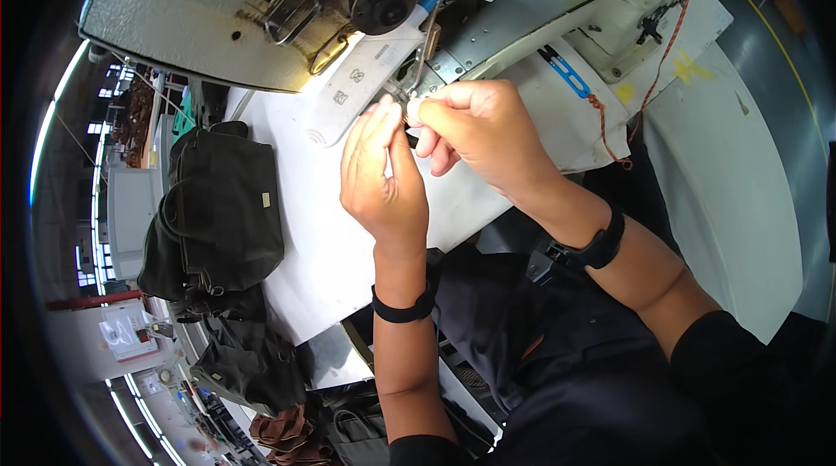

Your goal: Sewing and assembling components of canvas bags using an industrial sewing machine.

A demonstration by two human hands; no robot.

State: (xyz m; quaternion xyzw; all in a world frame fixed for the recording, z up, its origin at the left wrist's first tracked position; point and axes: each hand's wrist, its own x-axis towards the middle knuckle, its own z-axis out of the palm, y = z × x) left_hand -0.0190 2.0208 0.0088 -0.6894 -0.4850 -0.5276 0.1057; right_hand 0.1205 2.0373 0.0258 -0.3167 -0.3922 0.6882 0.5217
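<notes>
The left hand point(383, 174) and right hand point(475, 131) are meeting fingertip to fingertip, pinching something too small to identify, under the sewing machine point(488, 22) at twelve o'clock; a black bag point(222, 213) is lying at nine o'clock.

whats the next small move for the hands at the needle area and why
Probably ease the right hand a touch closer to the needle area: its fingertips pinch something tiny just below it, with the left hand steadying alongside. Whether it is thread is too small to tell.

Single head view – looks down, close over hands point(435, 152) at sewing machine point(488, 22).
</notes>
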